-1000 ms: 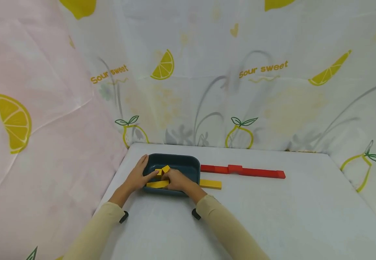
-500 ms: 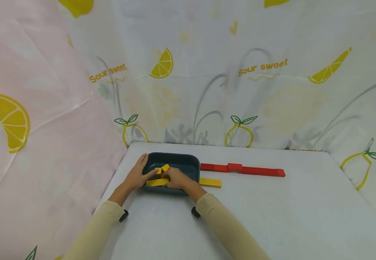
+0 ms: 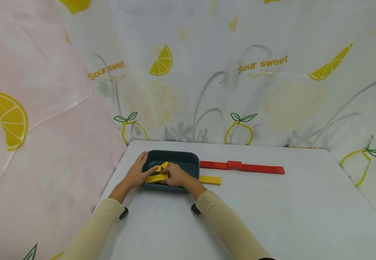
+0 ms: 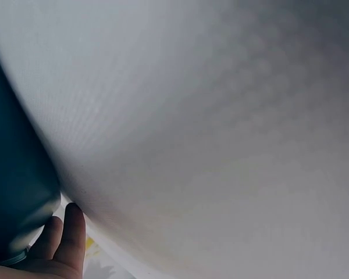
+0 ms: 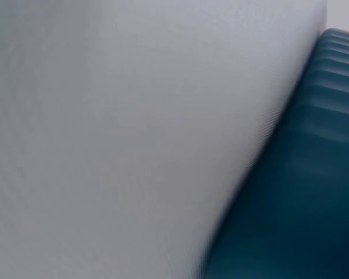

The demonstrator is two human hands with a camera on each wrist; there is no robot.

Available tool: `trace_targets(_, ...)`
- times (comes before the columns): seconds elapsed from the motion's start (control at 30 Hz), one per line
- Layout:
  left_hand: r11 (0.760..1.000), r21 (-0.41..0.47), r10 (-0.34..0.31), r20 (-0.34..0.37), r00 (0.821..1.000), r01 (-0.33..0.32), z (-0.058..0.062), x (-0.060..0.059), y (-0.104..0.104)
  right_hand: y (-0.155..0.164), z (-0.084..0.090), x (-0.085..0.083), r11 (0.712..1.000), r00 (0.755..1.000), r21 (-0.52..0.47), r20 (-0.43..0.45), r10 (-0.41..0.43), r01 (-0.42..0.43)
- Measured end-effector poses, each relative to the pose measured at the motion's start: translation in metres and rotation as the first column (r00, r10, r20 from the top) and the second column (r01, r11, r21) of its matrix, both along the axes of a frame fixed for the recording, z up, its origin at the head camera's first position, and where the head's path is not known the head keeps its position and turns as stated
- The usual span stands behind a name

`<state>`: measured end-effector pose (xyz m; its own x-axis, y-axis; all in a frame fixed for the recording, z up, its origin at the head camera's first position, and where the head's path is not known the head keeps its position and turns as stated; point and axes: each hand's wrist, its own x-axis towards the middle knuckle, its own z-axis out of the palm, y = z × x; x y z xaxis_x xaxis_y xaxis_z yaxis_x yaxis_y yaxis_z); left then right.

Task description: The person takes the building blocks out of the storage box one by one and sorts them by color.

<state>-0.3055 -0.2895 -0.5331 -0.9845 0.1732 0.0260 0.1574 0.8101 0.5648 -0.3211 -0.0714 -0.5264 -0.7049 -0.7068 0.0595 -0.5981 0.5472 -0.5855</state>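
Note:
A dark teal tray [image 3: 182,155] sits at the table's left rear. My left hand [image 3: 137,172] holds its left rim, fingers along the outside wall and thumb reaching inside. In the left wrist view the fingertips [image 4: 70,235] lie beside the tray wall [image 4: 14,174]. My right hand [image 3: 177,176] is inside the tray and grips a long yellow block [image 3: 155,178], which lies slightly tilted. Two small yellow blocks [image 3: 161,166] lie just behind it. The right wrist view shows only the tray's ribbed wall [image 5: 305,192] and white cloth.
Another long yellow block [image 3: 210,180] lies on the table just right of the tray. A row of red blocks [image 3: 242,167] runs rightward behind it. Lemon-print curtains close off the back and left. White tablecloth [image 3: 272,216] spreads to the front and right.
The right hand has drawn the long yellow block slightly up and tilted it inside the tray. The left hand stays on the tray's left rim.

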Motion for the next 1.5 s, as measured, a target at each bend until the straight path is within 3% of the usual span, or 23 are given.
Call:
trace_targets(0.43, 1.000, 0.012, 0.007, 0.014, 1.000, -0.008, 0.004, 0.002, -0.001, 0.001, 0.003, -0.001, 0.995, 0.998, -0.074, -0.002, -0.066, 0.066)
trace_targets(0.7, 1.000, -0.013, -0.008, 0.004, 1.000, 0.008, -0.001, 0.005, -0.001, 0.008, 0.004, 0.003, 0.982, 0.978, -0.123, -0.132, -0.162, 0.146)
trace_targets(0.9, 1.000, -0.009, 0.003, 0.007, 1.000, -0.003, 0.001, 0.006, 0.000, 0.018, 0.009, 0.000, 0.958, 0.969, -0.198, -0.091, -0.228, 0.207)
trace_targets(1.13, 1.000, -0.019, 0.015, 0.035, 0.999, -0.014, 0.001, 0.004, 0.003, 0.043, 0.022, 0.000, 0.953, 0.965, -0.188, -0.065, -0.254, 0.238)
trace_targets(1.5, 1.000, -0.021, 0.006, -0.007, 1.000, -0.006, -0.003, 0.004, -0.002, 0.081, 0.035, 0.012, 0.949, 0.966, -0.197, -0.027, -0.258, 0.248)
